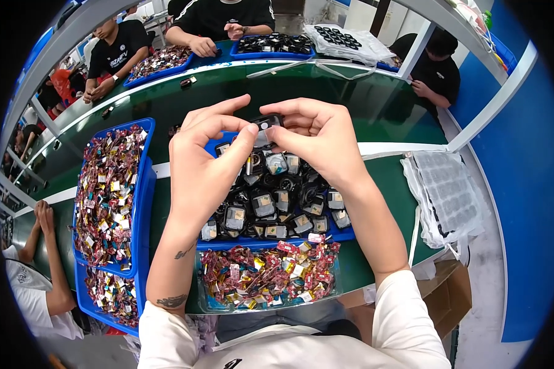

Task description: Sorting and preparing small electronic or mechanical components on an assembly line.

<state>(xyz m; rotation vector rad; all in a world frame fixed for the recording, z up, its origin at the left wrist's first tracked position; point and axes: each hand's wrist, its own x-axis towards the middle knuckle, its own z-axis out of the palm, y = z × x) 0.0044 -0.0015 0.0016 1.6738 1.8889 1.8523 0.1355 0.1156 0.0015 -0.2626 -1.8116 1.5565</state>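
Observation:
I hold a small black plastic casing [268, 122] up in front of me, above a blue tray of parts. My right hand [320, 132] grips its right side between thumb and bent fingers. The thumb of my left hand [212, 132] presses against its left end; the index finger is stretched out above it, and the other fingertips are partly hidden. Below my hands, the blue tray [277, 243] is heaped with black casings [264, 206], several showing pale square pieces inside. Nearer to me, a clear tray [268, 305] holds red circuit boards with wires and small batteries [271, 273].
On my left, stacked blue bins [143, 203] hold many more boards. White plastic trays [446, 200] lie at the bench's right end, above a cardboard box [452, 295]. Across the green conveyor [228, 89], co-workers sit by bins of boards [163, 61] and black parts [274, 44]. Another person's arms [49, 258] rest far left.

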